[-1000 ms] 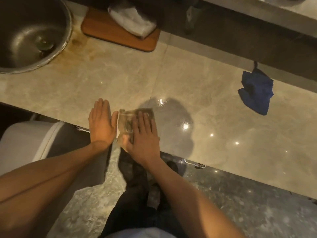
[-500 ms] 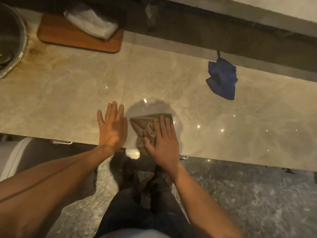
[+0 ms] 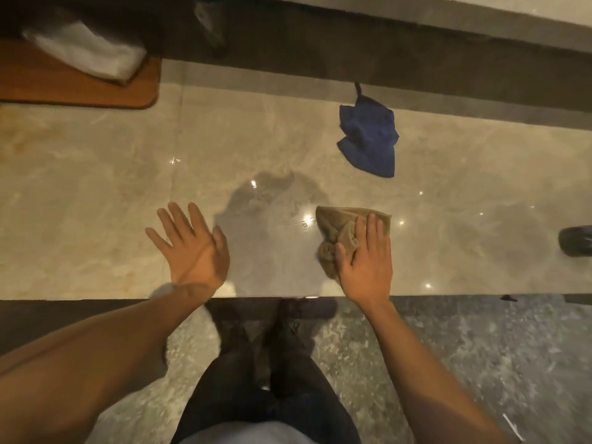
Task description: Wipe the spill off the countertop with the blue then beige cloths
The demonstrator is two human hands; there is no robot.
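1. No word, label, brand or number could be read anywhere.
2. A dark object (image 3: 575, 241) far to the right on the countertop (image 3: 96, 193) bore a faint pale mark, too blurred to make out.

Top left, there's a wooden board (image 3: 80, 88) with a rounded corner, and a white folded bundle (image 3: 86, 51) lies across it, its far end lost in shadow. Behind runs a dark strip of wall (image 3: 416, 59), with a blurred dark shape (image 3: 208, 27) standing against it, too smeared to identify. Over at the right edge sits a dark rounded object (image 3: 576, 240), cut off by the frame. Down below there's speckled grey floor (image 3: 480, 347) and dark trousers (image 3: 256, 395).
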